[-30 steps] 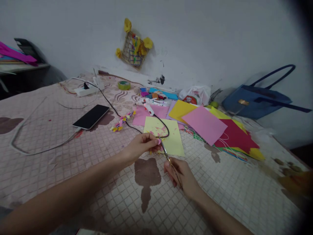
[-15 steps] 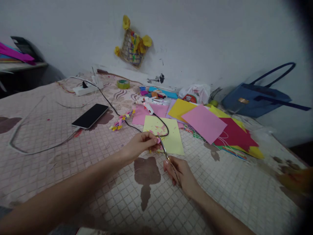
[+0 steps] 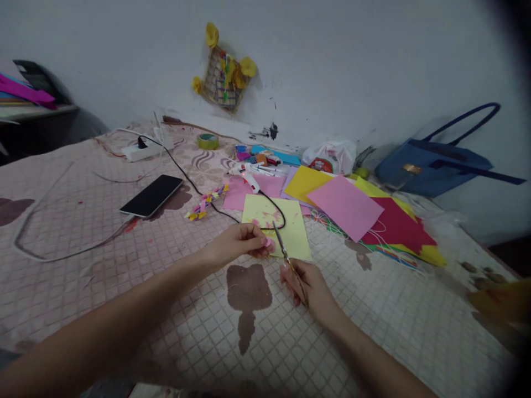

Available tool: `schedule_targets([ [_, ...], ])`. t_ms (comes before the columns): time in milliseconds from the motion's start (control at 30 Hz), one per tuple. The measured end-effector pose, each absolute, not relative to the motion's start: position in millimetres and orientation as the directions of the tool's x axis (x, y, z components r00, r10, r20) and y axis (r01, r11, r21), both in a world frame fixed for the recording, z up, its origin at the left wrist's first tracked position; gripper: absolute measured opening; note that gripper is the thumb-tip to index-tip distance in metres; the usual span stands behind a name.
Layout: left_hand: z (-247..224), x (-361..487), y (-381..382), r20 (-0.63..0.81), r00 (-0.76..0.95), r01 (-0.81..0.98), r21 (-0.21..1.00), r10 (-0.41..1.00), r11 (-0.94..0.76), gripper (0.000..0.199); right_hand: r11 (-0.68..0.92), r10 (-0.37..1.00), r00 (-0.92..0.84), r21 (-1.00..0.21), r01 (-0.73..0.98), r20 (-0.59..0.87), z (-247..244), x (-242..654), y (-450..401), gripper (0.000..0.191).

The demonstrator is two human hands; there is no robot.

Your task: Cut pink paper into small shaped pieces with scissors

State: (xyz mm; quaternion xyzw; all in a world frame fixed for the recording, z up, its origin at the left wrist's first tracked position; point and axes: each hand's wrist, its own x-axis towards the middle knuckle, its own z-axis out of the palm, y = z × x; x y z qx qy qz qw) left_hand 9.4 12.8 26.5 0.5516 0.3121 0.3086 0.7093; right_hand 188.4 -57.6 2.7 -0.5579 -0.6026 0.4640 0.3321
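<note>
My left hand [image 3: 249,240] pinches a small pink paper piece [image 3: 269,244] over the near edge of a pale yellow sheet [image 3: 296,235]. Just right of it, my right hand [image 3: 302,282] is wrapped round the handles of scissors [image 3: 282,246], whose blades point up and away and look closed, a small gap from the pink piece. Pink scraps lie on the yellow sheet. Behind the sheet a white glue gun [image 3: 251,181] rests on pink paper, its black cord looping over the yellow sheet. A decorated strip [image 3: 206,202] with yellow, pink and purple bits lies to the left.
A phone [image 3: 151,196] with a white cable and a power strip [image 3: 143,150] are at the left. Tape [image 3: 208,141] lies at the back. Coloured sheets [image 3: 346,207], white string and a blue bag [image 3: 433,166] are at the right.
The scissors have moved slightly right, away from the pink piece, and their blades now point clear of it. My left hand keeps its pinch. The whole view has shifted slightly.
</note>
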Motion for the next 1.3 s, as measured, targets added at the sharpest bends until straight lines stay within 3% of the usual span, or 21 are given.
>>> schedule_targets([
  [233,19.6,14.7,4.4,-0.016,0.724,-0.012,0.999,0.690,0.035,0.016,-0.045,0.987,-0.142,-0.976,0.215,-0.077,11.3,189.6,-48.0,0.030],
  [467,16.7,17.0,0.8,0.013,0.748,0.056,0.995,0.664,-0.083,0.010,-0.024,0.982,-0.179,-0.973,0.232,-0.066,12.2,186.4,-48.8,0.020],
  [833,22.2,18.4,0.1,0.013,0.722,0.108,0.985,0.692,-0.132,0.011,-0.041,0.964,-0.248,-0.971,0.234,-0.100,11.9,187.7,-49.8,0.014],
  [1300,10.8,31.8,-11.0,-0.113,0.575,-0.030,0.987,0.810,0.159,0.020,-0.031,0.994,-0.100,-0.995,0.090,-0.040,9.1,187.2,-52.8,0.019],
])
